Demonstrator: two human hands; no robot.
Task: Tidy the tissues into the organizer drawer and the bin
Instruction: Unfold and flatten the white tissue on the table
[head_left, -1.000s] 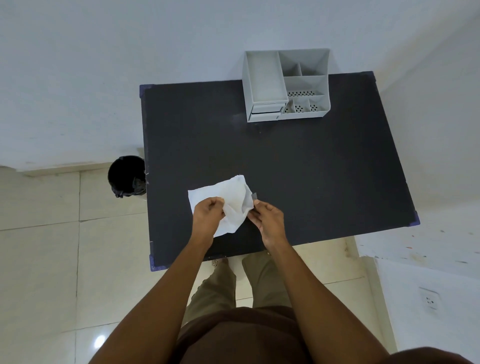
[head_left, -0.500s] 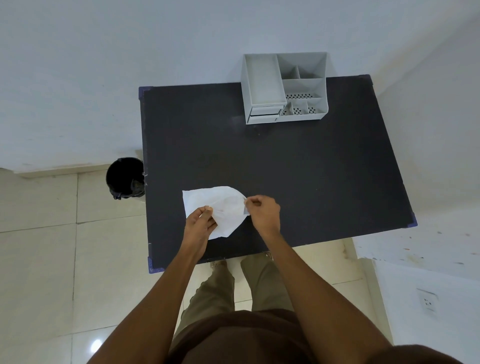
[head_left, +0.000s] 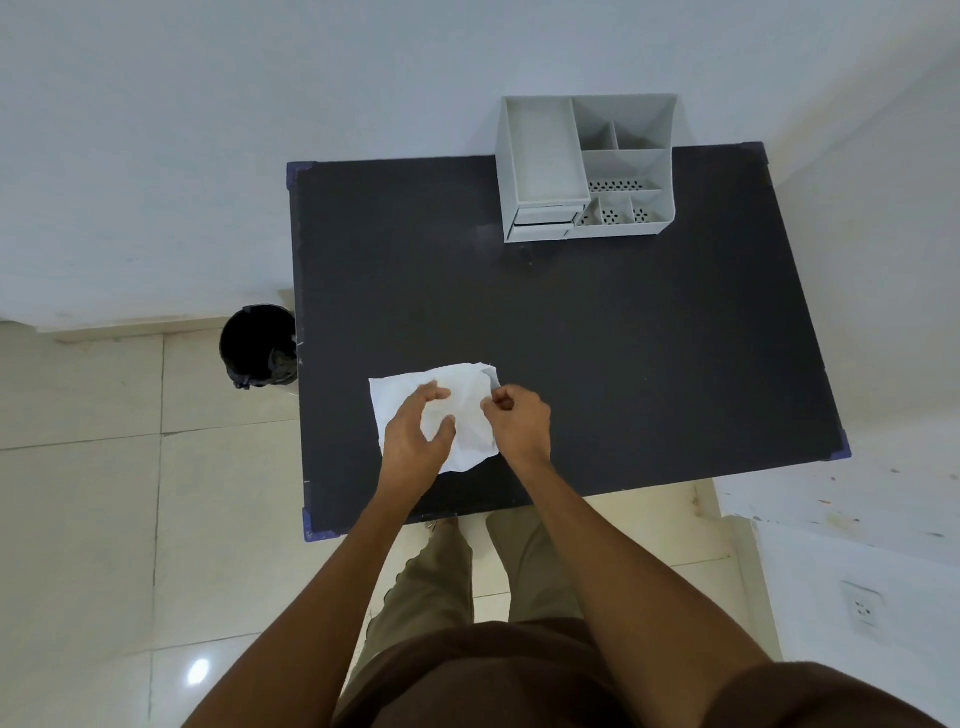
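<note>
One tissue (head_left: 467, 410) lies near the front edge of the worktop (head_left: 623, 338), toward its front left corner, crumpled and partly spread. The left hand (head_left: 415, 441) hovers over it with fingers curled and loosely open, thumb and fingertips apart, seemingly touching the sheet but not clamping it. The right hand (head_left: 519, 421) is closed in a pinch at the tissue's right edge, holding that edge as far as can be told. The organizer (head_left: 584, 169) stands at the back edge, right of centre; its drawer (head_left: 543, 223) at the lower front looks shut or barely ajar, and its trays show no tissue. The bin (head_left: 258, 345) sits on the floor just beside the worktop's left edge, its inside too dark to read. By this showing the task is at an early stage: nothing visibly stowed, the tissue yet to be folded or balled and carried off.
</note>
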